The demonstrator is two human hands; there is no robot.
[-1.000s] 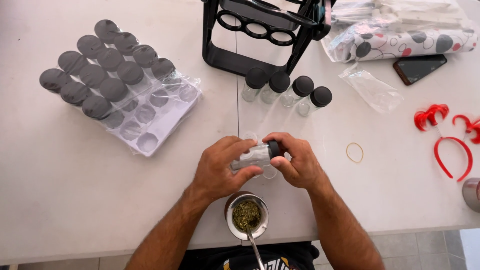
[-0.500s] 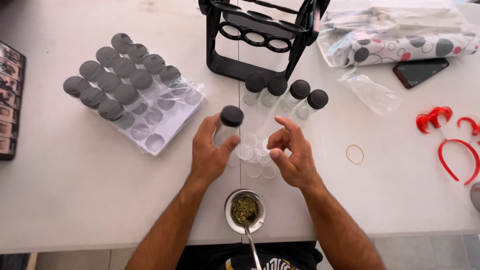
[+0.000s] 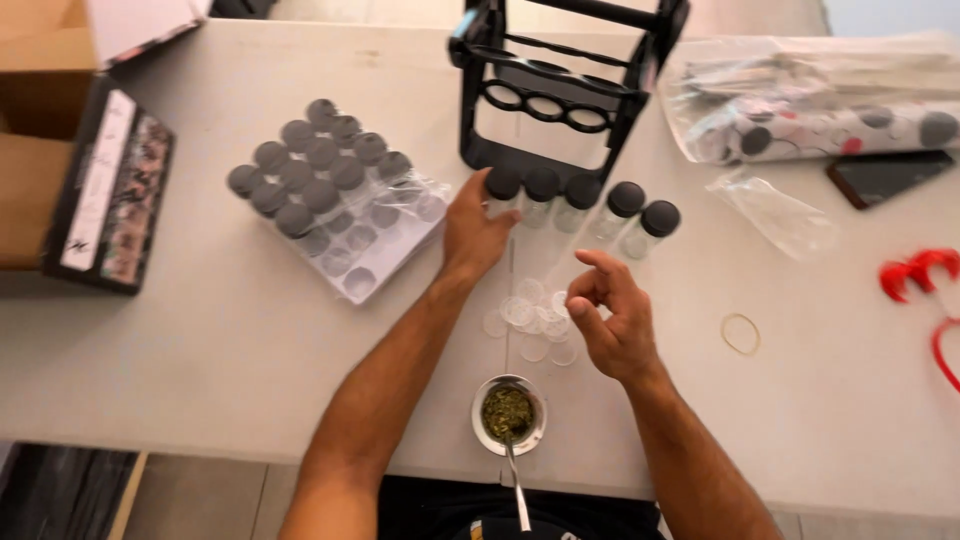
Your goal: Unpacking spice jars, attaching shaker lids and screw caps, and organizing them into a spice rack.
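On the far left: a brown cardboard box is seen at the table's left end, with a flat dark box lying against it, partly past the edge.
Surface: a white table is shown from above; a strip of floor is visible below its near edge.
Tray: a clear plastic tray of dark-capped jars is set left of centre, its near pockets unfilled.
Left hand: the left hand is laid on the leftmost jar of a row, fingers closed about its cap.
Row: four more capped jars are lined up beside it, just in front of a black rack.
Discs: small clear discs are scattered between the two hands.
Cup: a metal cup of green herb, with a metal straw, is placed close to the near edge.
Right hand: the right hand is held loosely curled above the table, thumb near forefinger; whether anything is pinched cannot be told.
Right side: a loose plastic bag, a rubber band, a dark phone, bagged goods and red plastic pieces are spread out.
Open room: bare tabletop is left along the near left and near right.
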